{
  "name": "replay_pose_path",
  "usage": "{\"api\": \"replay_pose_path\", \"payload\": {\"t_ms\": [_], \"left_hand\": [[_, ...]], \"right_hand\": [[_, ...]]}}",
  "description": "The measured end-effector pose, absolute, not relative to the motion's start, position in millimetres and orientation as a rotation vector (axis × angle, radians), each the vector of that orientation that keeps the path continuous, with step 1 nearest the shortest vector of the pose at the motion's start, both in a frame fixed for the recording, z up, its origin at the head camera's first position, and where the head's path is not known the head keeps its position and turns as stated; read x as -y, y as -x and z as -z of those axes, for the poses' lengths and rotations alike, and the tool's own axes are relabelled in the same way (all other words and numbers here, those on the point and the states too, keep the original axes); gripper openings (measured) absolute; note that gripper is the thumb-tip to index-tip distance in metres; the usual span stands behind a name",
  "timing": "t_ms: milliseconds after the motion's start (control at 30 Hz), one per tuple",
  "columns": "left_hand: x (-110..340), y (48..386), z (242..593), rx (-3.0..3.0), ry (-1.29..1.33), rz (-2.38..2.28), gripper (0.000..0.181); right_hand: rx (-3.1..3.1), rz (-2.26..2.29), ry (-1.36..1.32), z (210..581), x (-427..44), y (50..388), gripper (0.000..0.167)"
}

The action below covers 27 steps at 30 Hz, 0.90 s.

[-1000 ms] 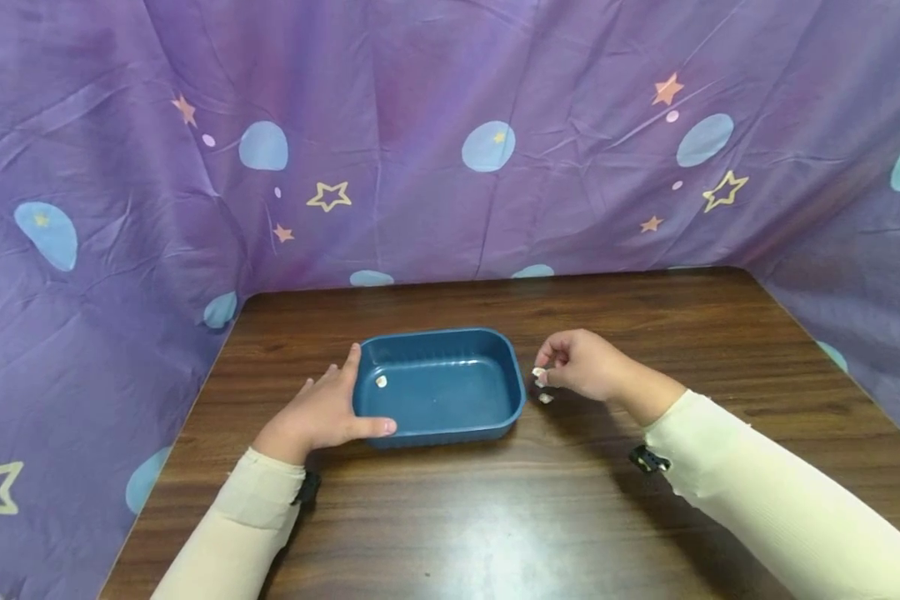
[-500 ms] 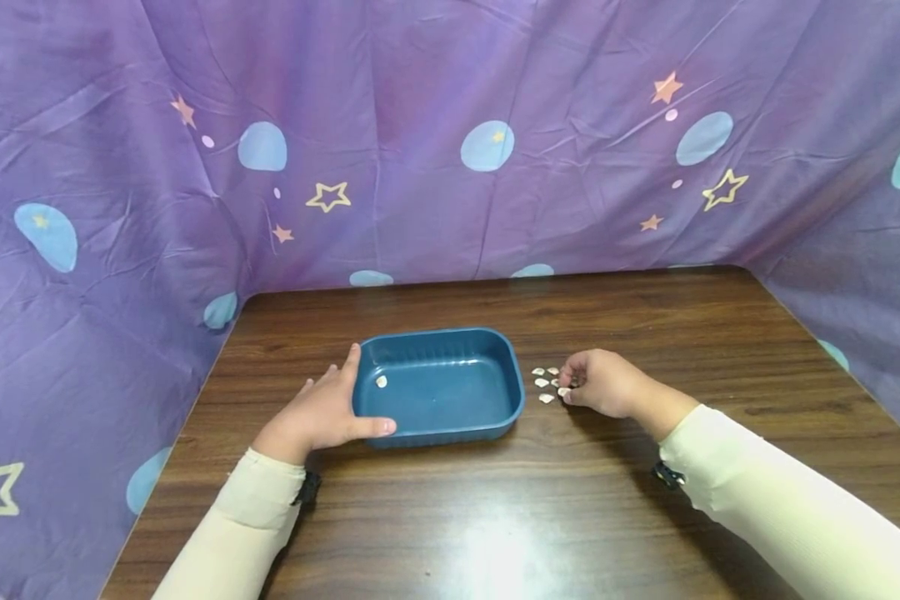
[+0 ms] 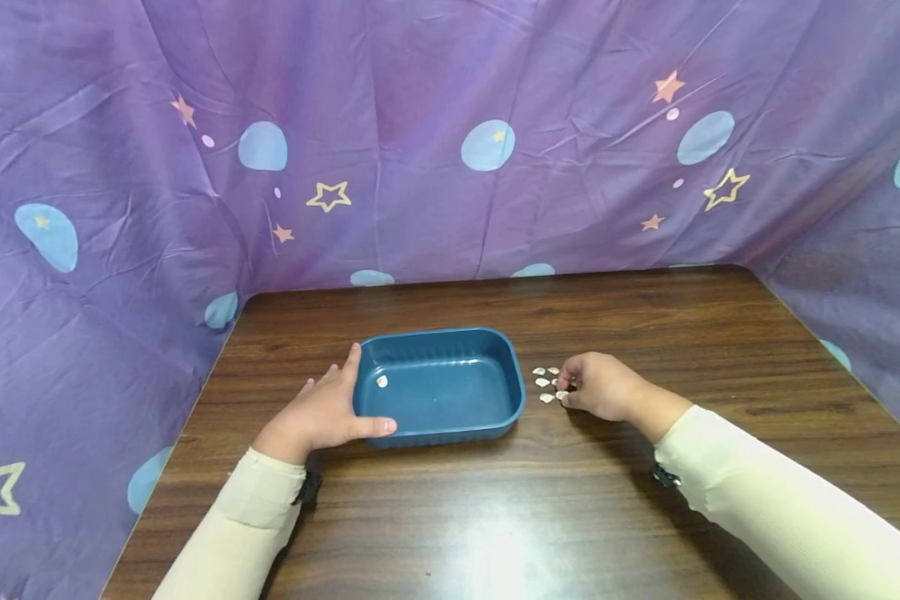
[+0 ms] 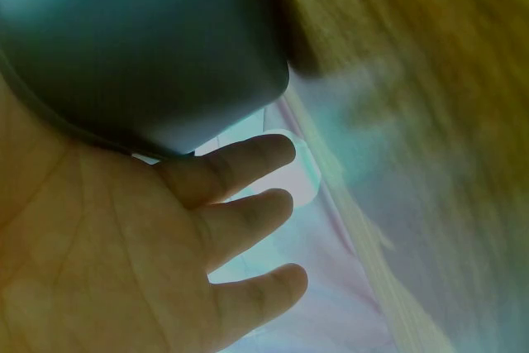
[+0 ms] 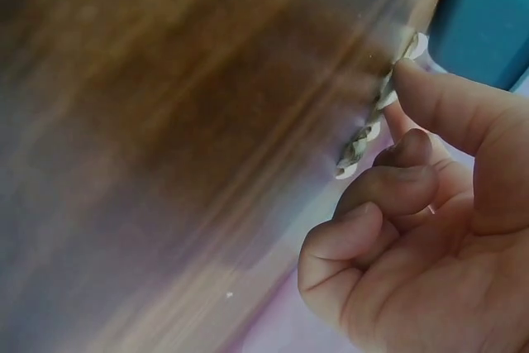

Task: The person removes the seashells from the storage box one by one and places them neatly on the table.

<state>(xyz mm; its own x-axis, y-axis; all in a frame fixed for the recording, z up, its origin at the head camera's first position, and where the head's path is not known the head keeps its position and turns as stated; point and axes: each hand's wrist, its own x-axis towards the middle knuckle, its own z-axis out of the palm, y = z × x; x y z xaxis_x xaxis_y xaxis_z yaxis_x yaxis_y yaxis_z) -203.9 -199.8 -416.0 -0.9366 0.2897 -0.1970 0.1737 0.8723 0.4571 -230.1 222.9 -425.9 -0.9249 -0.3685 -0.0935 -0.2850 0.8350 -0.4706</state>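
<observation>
A blue rectangular plastic basin [image 3: 442,433] sits on the table with one small white seashell [image 3: 382,382] in its left part. My left hand [image 3: 322,412] rests on the basin's left end, fingers straight and spread, thumb over the near rim. To the right of the basin lie several small white seashells [image 3: 542,382] in short rows. There my right hand [image 3: 603,387] pinches a seashell [image 3: 562,396] between thumb and forefinger, low at the table. In the right wrist view its other fingers are curled, and they hide part of the shells.
The brown wood-grain table [image 3: 450,517] has its far edge near a purple curtain [image 3: 420,167] printed with stars and spots. The curtain also hangs at both sides.
My right hand has moved right from the basin-side shells, uncovering several in rows. Over the last half second the pinched seashell has shifted slightly toward me. The left hand stays still.
</observation>
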Motion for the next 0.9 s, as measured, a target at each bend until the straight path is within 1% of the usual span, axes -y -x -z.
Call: {"api": "replay_pose_path", "payload": {"t_ms": [167,367,500,733,900], "left_hand": [[199,203,415,-2.784,-0.349,-0.639,0.139],[200,203,412,-2.786,-0.349,-0.635,0.139],[201,203,413,-2.79,-0.351,-0.636,0.139],[200,204,415,-2.788,-0.353,-0.634,0.139],[199,205,415,-2.786,-0.353,-0.634,0.139]], "right_hand": [[-2.854,0.682,0.514,421,-220,231,0.014],[-2.804,0.905,0.574,401,-204,230,0.011],[-2.766,1.011,0.614,387,-180,232,0.009],[-2.802,0.968,0.75,377,-127,240,0.012],[-2.754,0.947,0.797,370,-91,246,0.014]]}}
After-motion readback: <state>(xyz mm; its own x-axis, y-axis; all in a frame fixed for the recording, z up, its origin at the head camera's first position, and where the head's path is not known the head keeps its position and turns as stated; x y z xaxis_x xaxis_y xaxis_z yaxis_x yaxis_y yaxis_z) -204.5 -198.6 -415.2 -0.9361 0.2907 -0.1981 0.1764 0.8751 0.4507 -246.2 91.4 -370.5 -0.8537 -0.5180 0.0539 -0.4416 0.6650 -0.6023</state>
